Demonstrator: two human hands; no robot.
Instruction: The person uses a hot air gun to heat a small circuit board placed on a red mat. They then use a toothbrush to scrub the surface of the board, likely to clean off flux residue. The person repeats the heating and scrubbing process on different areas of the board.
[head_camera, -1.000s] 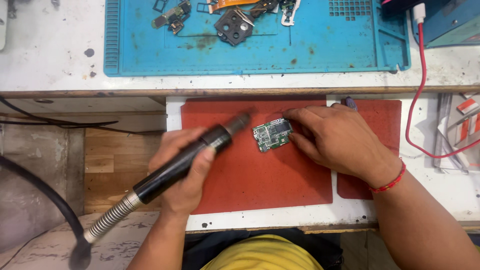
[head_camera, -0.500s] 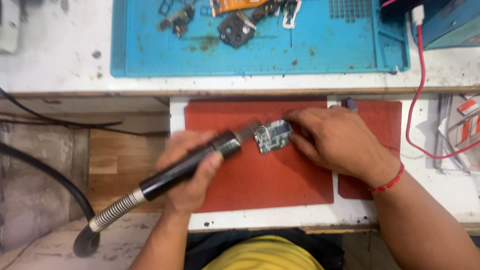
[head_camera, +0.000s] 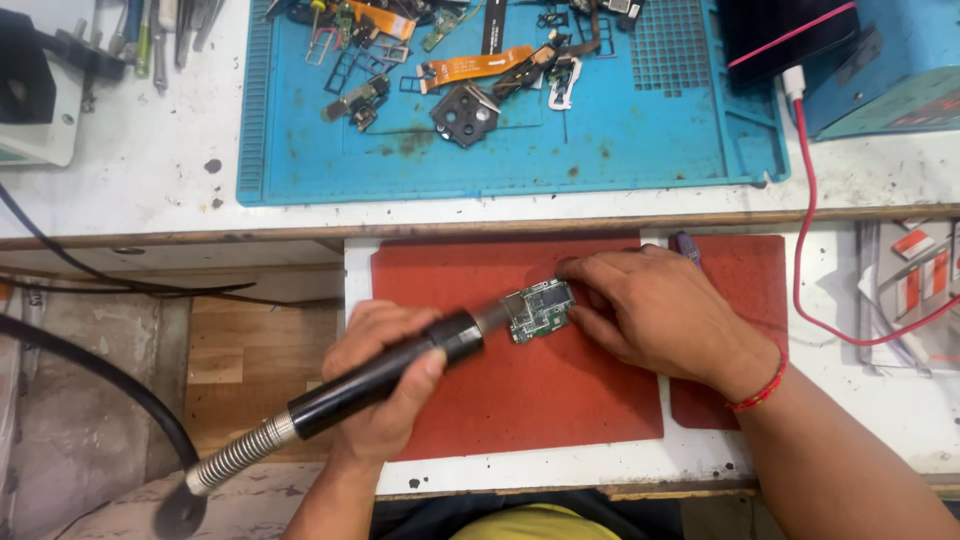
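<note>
On the red mat (head_camera: 520, 400), left hand (head_camera: 385, 385) grips the hot-air wand (head_camera: 385, 375), nozzle at nine o'clock of the circuit board (head_camera: 540, 310); right hand (head_camera: 655, 315) pins it; best kept hovering, not touching.

Both forearms are bare from wrist to frame edge, with no sleeves, gloves or watch on them. The right hand (head_camera: 655, 315) has a thin red thread bracelet (head_camera: 757, 391) looped once around the wrist, while the left hand (head_camera: 385, 385) wears nothing at all. At the bottom edge, a yellow garment (head_camera: 520, 523) shows above a dark cloth band.
</note>
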